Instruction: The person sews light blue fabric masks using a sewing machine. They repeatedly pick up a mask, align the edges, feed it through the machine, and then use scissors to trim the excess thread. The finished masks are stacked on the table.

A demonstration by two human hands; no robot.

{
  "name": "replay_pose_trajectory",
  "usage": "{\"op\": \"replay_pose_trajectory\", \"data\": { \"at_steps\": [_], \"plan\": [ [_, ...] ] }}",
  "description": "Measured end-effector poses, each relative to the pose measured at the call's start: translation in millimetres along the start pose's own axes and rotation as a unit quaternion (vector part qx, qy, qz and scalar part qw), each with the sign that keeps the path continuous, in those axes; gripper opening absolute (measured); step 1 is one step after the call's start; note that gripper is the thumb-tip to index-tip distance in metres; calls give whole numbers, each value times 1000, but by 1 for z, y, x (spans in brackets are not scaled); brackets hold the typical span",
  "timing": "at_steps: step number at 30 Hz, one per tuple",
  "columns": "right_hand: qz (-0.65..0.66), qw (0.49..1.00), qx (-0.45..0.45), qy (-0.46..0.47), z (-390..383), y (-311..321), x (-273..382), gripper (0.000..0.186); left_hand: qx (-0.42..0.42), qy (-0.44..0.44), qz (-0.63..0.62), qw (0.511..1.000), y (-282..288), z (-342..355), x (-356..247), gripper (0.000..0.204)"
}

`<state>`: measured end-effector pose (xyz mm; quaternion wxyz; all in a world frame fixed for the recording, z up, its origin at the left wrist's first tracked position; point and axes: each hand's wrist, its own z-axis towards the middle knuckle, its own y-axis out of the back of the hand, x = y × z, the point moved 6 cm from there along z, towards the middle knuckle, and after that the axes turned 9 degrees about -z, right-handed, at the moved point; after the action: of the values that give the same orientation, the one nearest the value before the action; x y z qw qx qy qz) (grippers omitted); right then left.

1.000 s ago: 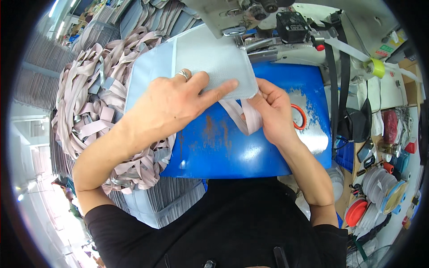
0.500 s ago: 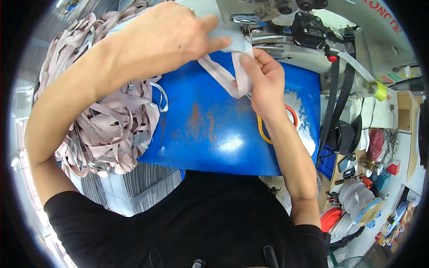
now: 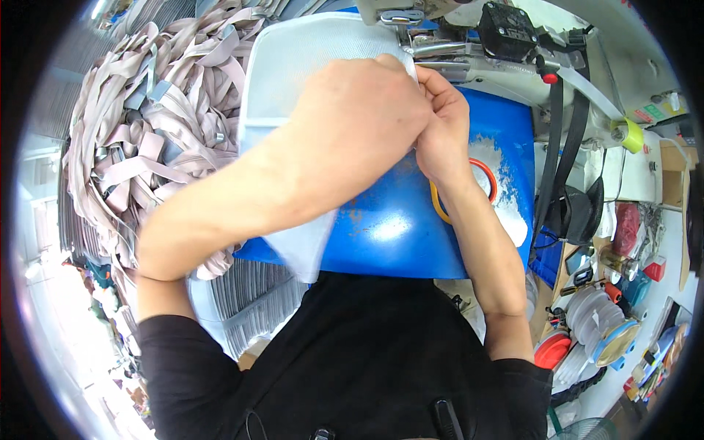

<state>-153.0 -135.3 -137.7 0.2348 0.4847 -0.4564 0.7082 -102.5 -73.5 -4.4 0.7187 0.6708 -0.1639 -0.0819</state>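
Both hands meet at the sewing machine's point(image 3: 506, 44) work area. My left hand point(image 3: 367, 103) reaches across a light grey mesh fabric panel point(image 3: 282, 62), its fingers curled in against my right hand; what they grip is hidden. My right hand point(image 3: 444, 125) is closed in a pinch by the panel's right edge. A pinkish zipper tape was in it a moment ago, and the left hand now covers that spot. Below the left forearm hangs a pale corner of cloth. Scissors with orange and yellow handles point(image 3: 480, 176) lie partly under my right forearm.
A large heap of pinkish-grey zipper tapes point(image 3: 161, 125) lies on the left. Stacked grey panels point(image 3: 249, 301) stand below it. The blue work surface point(image 3: 396, 242) shows worn patches. Dark straps point(image 3: 561, 147) hang at the right, above spools and tools point(image 3: 587, 323).
My left hand has moved right and nearer to me, meeting my right hand. The grey panel now lies spread out under the left arm, and the zipper tape's loop is out of sight.
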Motion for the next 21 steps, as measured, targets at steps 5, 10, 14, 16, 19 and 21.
{"op": "replay_pose_trajectory", "data": {
  "at_steps": [5,10,14,16,19,21],
  "plan": [
    [3,1000,4,11,-8,3,-5,26,-69,78,-118,988,-14,15,2,38],
    [14,999,3,-39,-23,11,-5,30,-166,88,-376,907,-35,-48,2,74],
    [60,995,35,-68,-41,7,-1,31,-149,30,-216,965,-51,-115,-36,81],
    [73,993,47,-76,-48,6,0,31,-113,10,-162,980,-55,-130,-47,82],
    [62,993,38,-91,-67,6,5,32,-18,14,-102,994,-34,-140,-49,79],
    [50,994,28,-91,-81,8,9,32,-10,-7,-84,996,-9,-134,-51,72]
  ]
}}
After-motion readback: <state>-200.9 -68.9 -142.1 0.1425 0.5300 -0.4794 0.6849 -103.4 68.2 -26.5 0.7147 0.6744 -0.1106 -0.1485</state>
